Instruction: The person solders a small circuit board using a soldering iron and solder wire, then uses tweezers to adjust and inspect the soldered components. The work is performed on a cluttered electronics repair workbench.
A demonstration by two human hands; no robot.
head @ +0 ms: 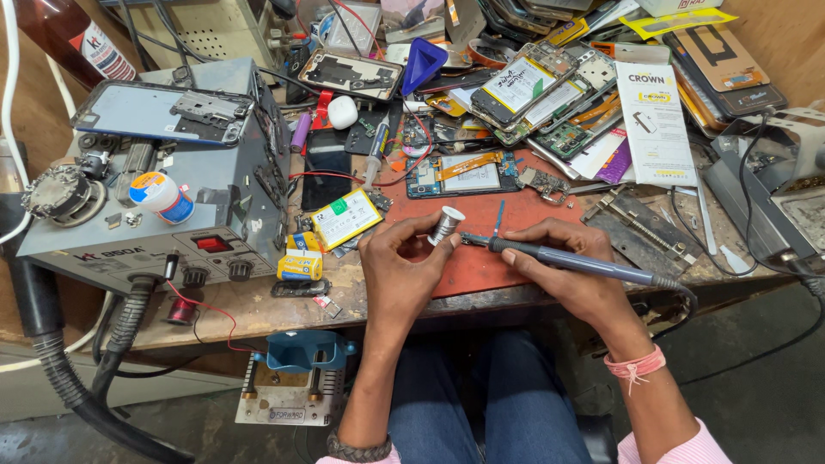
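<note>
Nearest the lens, the left hand [402,262] grips a small solder spool [445,225] at its fingertips, while the right hand [563,262] closes around a soldering iron [567,260], its tip pointing to nine o'clock and almost touching the spool. Judging by this, the tip is just being tinned; the opened phone [462,174] at twelve o'clock on the red mat [481,258] lies untouched

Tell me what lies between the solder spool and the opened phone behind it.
In the head view, only bare red mat separates the solder spool, held by the left hand, from the opened phone.
</note>
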